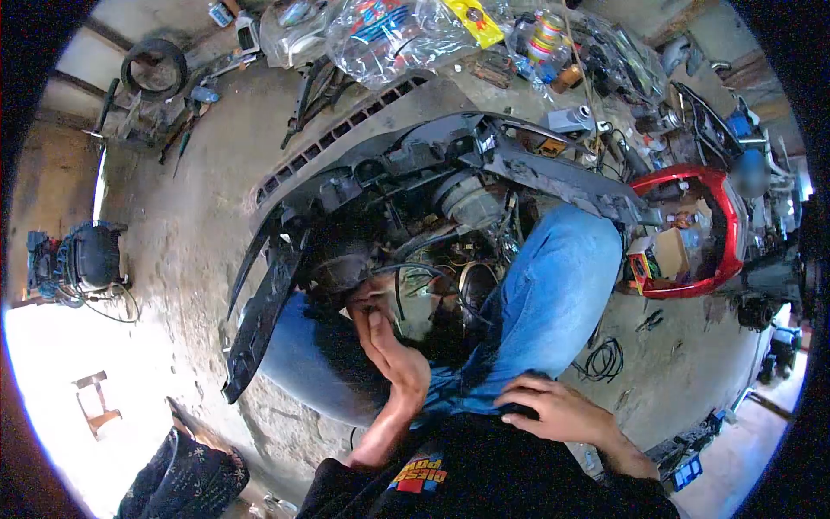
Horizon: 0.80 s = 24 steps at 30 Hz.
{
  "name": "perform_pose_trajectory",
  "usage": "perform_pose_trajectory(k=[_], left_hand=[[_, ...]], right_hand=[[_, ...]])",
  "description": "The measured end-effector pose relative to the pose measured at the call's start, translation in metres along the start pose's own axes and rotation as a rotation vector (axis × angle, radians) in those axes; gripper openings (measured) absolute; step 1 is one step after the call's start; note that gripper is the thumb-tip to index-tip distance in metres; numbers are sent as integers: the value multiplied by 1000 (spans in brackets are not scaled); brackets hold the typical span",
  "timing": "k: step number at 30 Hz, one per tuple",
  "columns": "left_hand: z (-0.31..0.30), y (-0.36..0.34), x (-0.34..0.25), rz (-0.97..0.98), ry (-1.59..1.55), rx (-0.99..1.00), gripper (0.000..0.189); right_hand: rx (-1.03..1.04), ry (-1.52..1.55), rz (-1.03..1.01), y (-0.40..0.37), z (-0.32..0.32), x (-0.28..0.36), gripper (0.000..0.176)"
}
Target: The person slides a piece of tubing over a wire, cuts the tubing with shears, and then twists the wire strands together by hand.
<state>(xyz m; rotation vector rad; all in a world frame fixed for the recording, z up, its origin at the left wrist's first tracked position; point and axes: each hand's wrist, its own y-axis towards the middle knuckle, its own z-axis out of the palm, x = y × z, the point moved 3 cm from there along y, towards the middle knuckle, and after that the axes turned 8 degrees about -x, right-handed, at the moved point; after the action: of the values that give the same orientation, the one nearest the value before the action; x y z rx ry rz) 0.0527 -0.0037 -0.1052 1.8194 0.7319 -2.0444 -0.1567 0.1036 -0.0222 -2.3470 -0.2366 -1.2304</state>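
A large curved black plastic vehicle part (415, 143) arches over my lap, its left end reaching down past my knee. Cables, a round grey housing (471, 199) and other dark pieces fill the space under the arch. My left hand (393, 350) is raised between my legs, fingers bent and close together against a rounded dark piece (341, 270). What its fingertips hold, if anything, is hidden. Near my waist, my right hand (553, 413) lies on my dark shirt and jeans (558, 285), fingers stretched out with nothing in them.
At right stands a red frame (731, 233) with a small box (670, 253) inside. A coiled black cable (603, 359) lies on the floor. Plastic bags (398, 43) and a grey bottle (571, 119) are at the back. A patterned dark cloth (186, 476) shows lower left.
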Motion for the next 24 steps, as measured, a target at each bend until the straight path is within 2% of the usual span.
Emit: perform_pose_trajectory(k=[1,4,5,8,9,11,12,13,16,18,22,24], left_hand=[[2,7,-2,179,87,139,51],[23,2,-23,87,135,242,51],[28,-1,-21,84,191,173,47],[38,-4,-39,76,234,304,34],[40,-6,-29,0,64,296,26],[39,-9,-22,-19,97,314,25],[39,-11,-21,-32,115,324,25],[42,-12,-28,14,98,337,15],[40,-12,-43,-9,332,336,20],[39,-10,-42,-39,306,360,24],[41,-3,-48,-106,261,442,24],[38,3,-47,-110,387,499,25]], right_hand=[[31,33,61,4,-1,-2,24],[-144,84,40,29,-27,14,25],[-254,85,2,36,-36,17,27],[-741,174,-3,74,-52,34,27],[-787,164,-28,87,-52,39,28],[-877,145,-71,110,-49,40,30],[-809,189,-53,119,-45,34,31],[-742,231,-36,127,-40,26,31],[-537,456,23,145,-31,13,32],[-400,704,75,150,-26,10,32],[-386,795,94,149,-24,3,30],[-382,753,124,149,-27,0,30]])
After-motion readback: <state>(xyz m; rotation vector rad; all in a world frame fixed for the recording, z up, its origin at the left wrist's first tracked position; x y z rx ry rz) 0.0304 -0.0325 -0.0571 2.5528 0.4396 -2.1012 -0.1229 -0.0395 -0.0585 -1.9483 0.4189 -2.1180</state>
